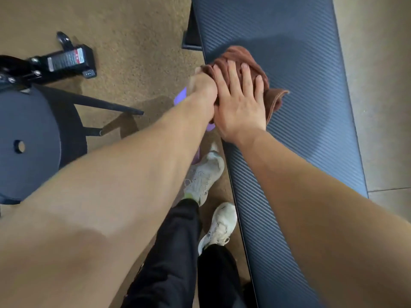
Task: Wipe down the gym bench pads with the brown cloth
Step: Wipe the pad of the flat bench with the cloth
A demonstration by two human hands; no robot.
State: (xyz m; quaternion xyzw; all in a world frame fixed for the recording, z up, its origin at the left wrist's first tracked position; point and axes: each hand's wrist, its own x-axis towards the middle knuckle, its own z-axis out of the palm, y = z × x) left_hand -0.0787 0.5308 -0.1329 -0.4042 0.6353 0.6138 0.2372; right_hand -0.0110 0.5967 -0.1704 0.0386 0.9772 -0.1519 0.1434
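Observation:
The gym bench pad [289, 107] is dark blue-grey with a ribbed texture and runs from the top centre to the bottom right. The brown cloth [239, 55] lies bunched on it near its left edge. My right hand [240, 101] lies flat on the cloth with fingers spread, pressing it onto the pad. My left hand [203, 85] is at the pad's left edge, touching my right hand and the cloth's corner. It is closed around a purple object [180, 97] that is mostly hidden behind my hand and forearm.
A round black disc with a centre hole [29, 143] on thin black legs stands at the left. Behind it is a black machine foot with a label [66, 61]. My feet in white shoes [206, 174] stand on tan carpet beside the pad.

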